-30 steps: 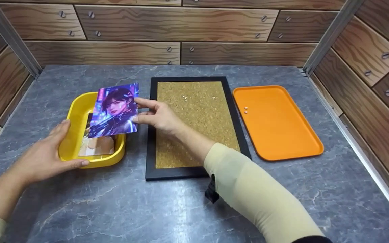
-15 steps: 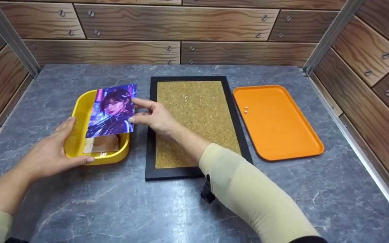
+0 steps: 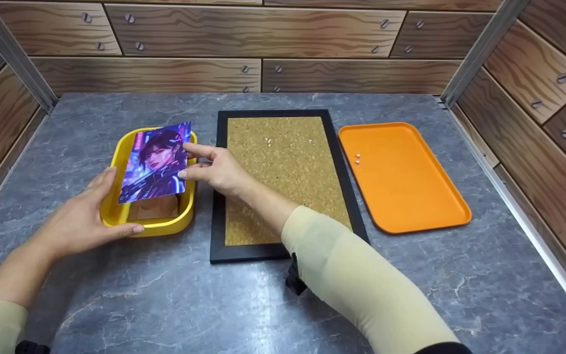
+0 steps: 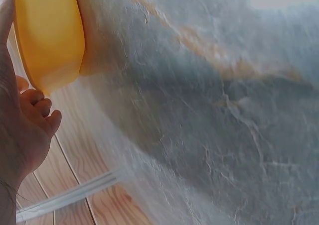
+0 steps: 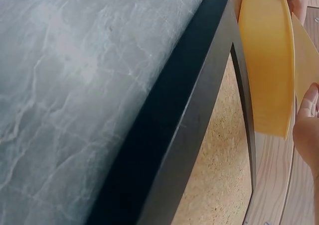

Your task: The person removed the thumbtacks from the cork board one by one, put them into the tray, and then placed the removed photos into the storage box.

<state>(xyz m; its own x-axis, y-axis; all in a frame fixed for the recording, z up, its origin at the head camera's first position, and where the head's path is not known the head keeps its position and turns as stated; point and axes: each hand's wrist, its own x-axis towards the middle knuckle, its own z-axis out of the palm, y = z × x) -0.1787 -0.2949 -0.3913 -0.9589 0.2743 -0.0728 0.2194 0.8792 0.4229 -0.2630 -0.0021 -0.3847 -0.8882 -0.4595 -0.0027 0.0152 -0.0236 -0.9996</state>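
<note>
In the head view my right hand pinches the right edge of a glossy purple-blue picture card between thumb and fingers. The card, printed with a dark-haired figure, is held tilted over a yellow box. Inside the box lies another print in brown tones, partly covered by the card. My left hand grips the box at its near left corner, thumb along the front wall and fingers on the left side. The left wrist view shows curled fingers against the box wall.
A black-framed corkboard lies between the box and an orange tray; my right forearm crosses it. Small shiny bits show on the upper cork. Two tiny shiny pieces sit at the tray's left side. Wood-patterned walls enclose the grey marbled table.
The yellow box has slid right and slightly back with my left hand. My right hand has carried the card slightly left, so it now sits more squarely over the box.
</note>
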